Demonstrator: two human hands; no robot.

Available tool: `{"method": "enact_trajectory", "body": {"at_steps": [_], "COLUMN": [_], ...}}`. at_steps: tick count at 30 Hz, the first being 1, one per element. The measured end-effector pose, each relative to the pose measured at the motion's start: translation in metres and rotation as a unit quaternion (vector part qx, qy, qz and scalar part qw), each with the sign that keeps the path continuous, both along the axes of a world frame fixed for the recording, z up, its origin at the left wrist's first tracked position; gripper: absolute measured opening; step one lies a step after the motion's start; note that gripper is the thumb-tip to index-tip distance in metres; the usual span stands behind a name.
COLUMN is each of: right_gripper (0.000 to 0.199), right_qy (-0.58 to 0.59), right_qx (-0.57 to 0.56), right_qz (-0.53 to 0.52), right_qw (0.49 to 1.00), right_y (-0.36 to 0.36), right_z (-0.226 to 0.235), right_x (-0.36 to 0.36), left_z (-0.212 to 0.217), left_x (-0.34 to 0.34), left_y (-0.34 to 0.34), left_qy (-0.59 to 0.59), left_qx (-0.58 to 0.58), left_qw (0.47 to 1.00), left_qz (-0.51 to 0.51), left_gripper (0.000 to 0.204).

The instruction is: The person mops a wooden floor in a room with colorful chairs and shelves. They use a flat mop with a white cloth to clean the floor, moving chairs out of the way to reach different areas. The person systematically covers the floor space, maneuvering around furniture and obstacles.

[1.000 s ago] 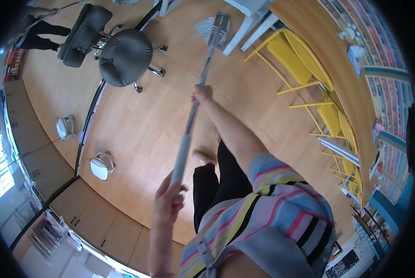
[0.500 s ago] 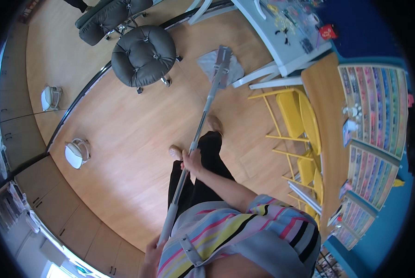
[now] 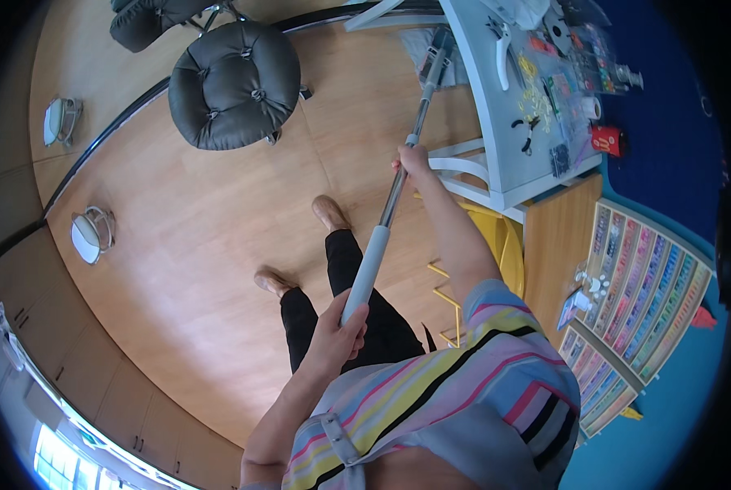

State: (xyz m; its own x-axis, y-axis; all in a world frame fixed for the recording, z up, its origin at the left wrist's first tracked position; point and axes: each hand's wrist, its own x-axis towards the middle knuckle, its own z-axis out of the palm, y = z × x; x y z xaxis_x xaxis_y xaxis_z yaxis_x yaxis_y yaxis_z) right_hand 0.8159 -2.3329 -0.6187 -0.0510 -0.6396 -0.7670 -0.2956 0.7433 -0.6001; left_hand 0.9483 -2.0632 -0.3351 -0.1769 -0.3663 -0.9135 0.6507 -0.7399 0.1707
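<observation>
The mop [image 3: 392,204] slants over the wooden floor [image 3: 218,220], running from close to the person's body out toward the left edge of the white bench [image 3: 489,155]. The left hand [image 3: 338,333] is wrapped around the thick light-grey sleeve [image 3: 371,265] near its lower end, fingers curled in and closed on it. The right hand [image 3: 414,161] grips the thinner metal pole farther out, just on the body side of a pale collar [image 3: 413,140]; how its thumb lies is hard to tell. At the far end the flat mop head [image 3: 437,53] sits on a grey cloth [image 3: 455,76] on the floor, just beside the bench's left edge.

On the bench, a white-handled tool [image 3: 503,64] lies along that left edge, with small yellow pieces [image 3: 534,102] to the right of it. Black pliers [image 3: 529,135] lie nearer the front edge, and a red packet [image 3: 606,140] sits by the front right corner. A yellow chair [image 3: 504,253] stands below the front left corner, partly hidden by the right forearm. Beyond the chair, a rack of coloured rows [image 3: 639,294] stands along the right edge of a wooden counter [image 3: 545,245]. A dark grey tufted seat [image 3: 235,86] stands on the floor, well apart from both hands
</observation>
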Motion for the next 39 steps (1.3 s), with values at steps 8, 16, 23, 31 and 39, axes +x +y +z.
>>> {"method": "enact_trajectory", "body": {"at_steps": [8, 16, 23, 31, 39], "right_gripper": [0.011, 0.023, 0.023, 0.027, 0.025], "right_qy": [0.0, 0.018, -0.099, -0.257, -0.143], "right_qx": [0.022, 0.071, 0.155, 0.211, 0.14], "right_qz": [0.011, 0.213, 0.117, 0.025, 0.014], "right_qw": [1.0, 0.974, 0.976, 0.943, 0.98], "right_y": [0.121, 0.332, 0.506, 0.583, 0.43], "right_z": [0.019, 0.074, 0.096, 0.166, 0.095], "right_x": [0.065, 0.051, 0.029, 0.058, 0.026], "left_z": [0.006, 0.053, 0.121, 0.219, 0.128], "left_x": [0.024, -0.109, -0.093, -0.023, -0.004], "left_y": [0.123, 0.343, 0.477, 0.494, 0.361], "left_qy": [-0.111, -0.113, -0.089, -0.46, -0.246], "left_qx": [0.025, 0.124, 0.2, 0.193, 0.139], "left_qw": [0.992, 0.958, 0.962, 0.825, 0.95], "left_qz": [0.06, 0.231, 0.165, -0.264, -0.132], "left_gripper": [0.04, 0.037, 0.038, 0.035, 0.06]}}
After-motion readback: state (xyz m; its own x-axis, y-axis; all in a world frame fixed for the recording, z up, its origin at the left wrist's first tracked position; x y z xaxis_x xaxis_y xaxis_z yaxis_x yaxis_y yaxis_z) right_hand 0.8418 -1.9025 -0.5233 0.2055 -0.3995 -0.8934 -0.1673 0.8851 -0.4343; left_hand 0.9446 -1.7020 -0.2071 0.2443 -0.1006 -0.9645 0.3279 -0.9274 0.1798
